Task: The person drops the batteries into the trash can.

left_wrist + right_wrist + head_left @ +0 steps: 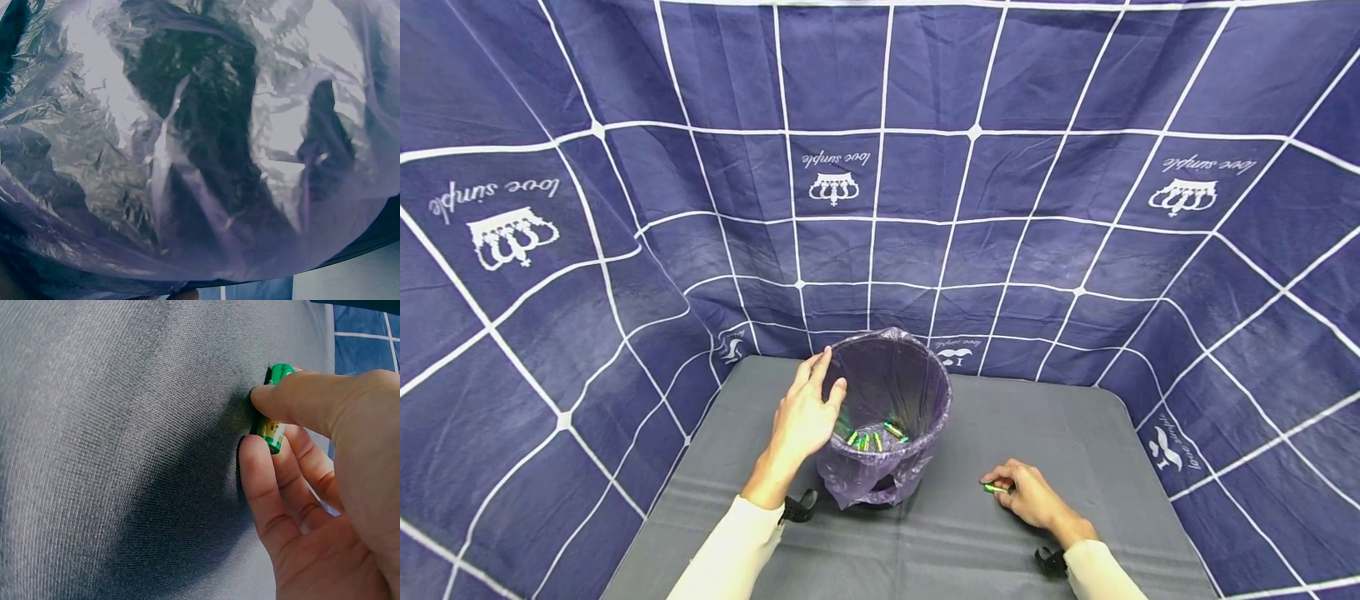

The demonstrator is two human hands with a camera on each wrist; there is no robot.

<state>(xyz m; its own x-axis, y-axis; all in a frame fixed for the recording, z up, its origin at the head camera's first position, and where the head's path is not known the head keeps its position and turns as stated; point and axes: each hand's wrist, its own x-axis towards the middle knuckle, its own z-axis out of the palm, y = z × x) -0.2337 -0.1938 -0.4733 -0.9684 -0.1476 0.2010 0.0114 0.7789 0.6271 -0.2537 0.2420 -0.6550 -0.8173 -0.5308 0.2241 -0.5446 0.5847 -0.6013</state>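
My right hand (1028, 493) pinches a green and yellow battery (272, 428) low over the grey surface, the thumb on one side and the fingers around it. Left of it stands a round bin (925, 467) lined with a thin purple plastic bag (206, 219). Several similar batteries (866, 441) lie on the bin's bottom. My left hand (803, 414) is at the bin's left rim, fingers stretched along it and thumb over the opening. In the left wrist view the crinkled bag fills most of the frame, and only a fingertip shows at the bottom edge.
The grey cloth-covered surface (1030, 417) carries the bin. Dark blue curtains (1000, 183) with white grid lines and crown prints hang behind it and along both sides. Black straps (1051, 562) are on both wrists.
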